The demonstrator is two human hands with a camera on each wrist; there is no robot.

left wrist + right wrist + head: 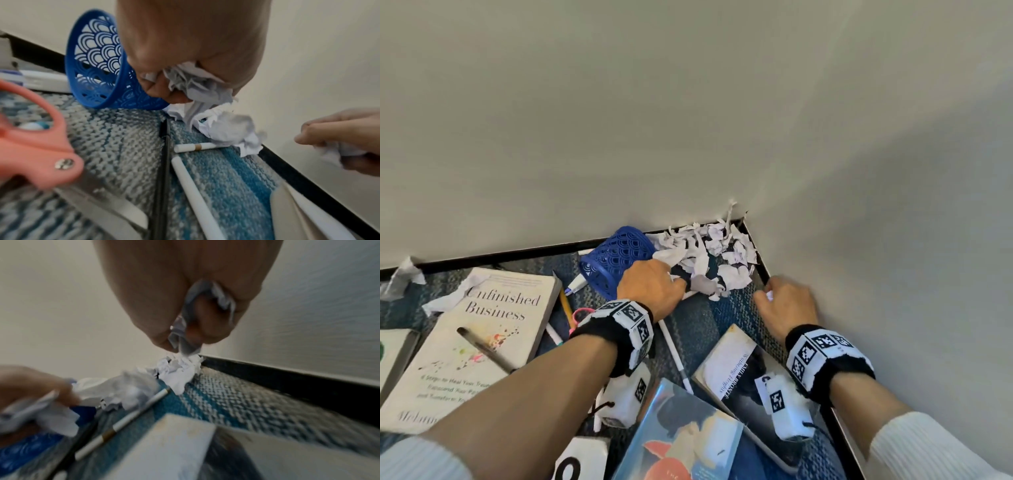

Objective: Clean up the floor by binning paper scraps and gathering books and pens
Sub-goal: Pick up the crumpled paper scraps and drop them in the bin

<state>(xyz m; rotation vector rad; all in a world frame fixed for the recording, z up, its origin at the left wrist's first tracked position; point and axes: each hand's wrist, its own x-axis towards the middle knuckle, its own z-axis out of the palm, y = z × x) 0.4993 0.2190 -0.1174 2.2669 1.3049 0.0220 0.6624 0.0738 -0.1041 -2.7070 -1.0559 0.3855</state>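
Note:
A heap of crumpled white paper scraps (712, 253) fills the floor corner where two walls meet. A blue lattice basket (616, 262) lies on its side just left of the heap. My left hand (654, 287) grips a bunch of paper scraps (191, 84) beside the basket's mouth (98, 68). My right hand (784, 301) grips a few paper scraps (193, 308) by the right wall's skirting. Books lie around: "Unfinished Business" (479, 342), a dark paperback (743, 373), a blue-covered one (681, 435). A white pen (676, 353) lies between my arms.
Pink-handled scissors (37, 142) lie near my left wrist. A dark pen (482, 349) rests on the big book, a pencil (566, 308) and marker (577, 284) beside it. More scraps (404, 277) sit at the left skirting. Walls close off the far and right sides.

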